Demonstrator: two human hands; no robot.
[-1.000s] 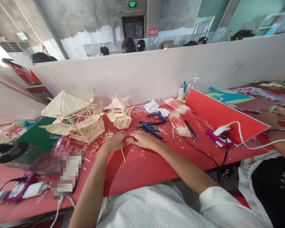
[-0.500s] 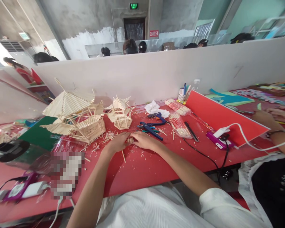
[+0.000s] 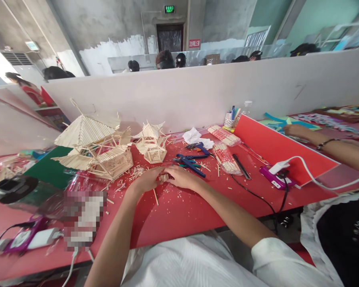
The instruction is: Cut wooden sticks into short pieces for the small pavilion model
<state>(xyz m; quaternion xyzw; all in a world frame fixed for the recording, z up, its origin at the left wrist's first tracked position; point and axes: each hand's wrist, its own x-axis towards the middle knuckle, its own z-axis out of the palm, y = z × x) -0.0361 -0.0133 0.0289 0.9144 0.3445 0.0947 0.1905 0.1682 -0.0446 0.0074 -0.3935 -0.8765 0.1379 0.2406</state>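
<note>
Over the red table, my left hand (image 3: 147, 180) and my right hand (image 3: 179, 176) meet with fingers curled in. Between their fingertips is a row of short wooden sticks (image 3: 164, 177), held from both sides and partly covered. A single loose stick (image 3: 156, 197) lies just below my left hand. Stick scraps (image 3: 137, 171) are heaped beside that hand. Behind the hands stands a small pavilion model (image 3: 151, 146) made of sticks, and a larger one (image 3: 91, 145) is to its left. Blue-handled pliers (image 3: 191, 164) and a blue glue gun (image 3: 201, 147) lie beyond my right hand.
Bagged sticks (image 3: 225, 156) and a black pen-like tool (image 3: 241, 166) lie to the right. A red board (image 3: 281, 147) leans near a purple power strip (image 3: 275, 177) with cables. At left are a bottle (image 3: 26, 195) and a green board (image 3: 52, 167). A co-worker's hand (image 3: 299, 131) reaches in at right.
My two hands stay in nearly the same place, with slightly more of the short sticks showing between them. The co-worker's arm at right has reached further left, behind the red board.
</note>
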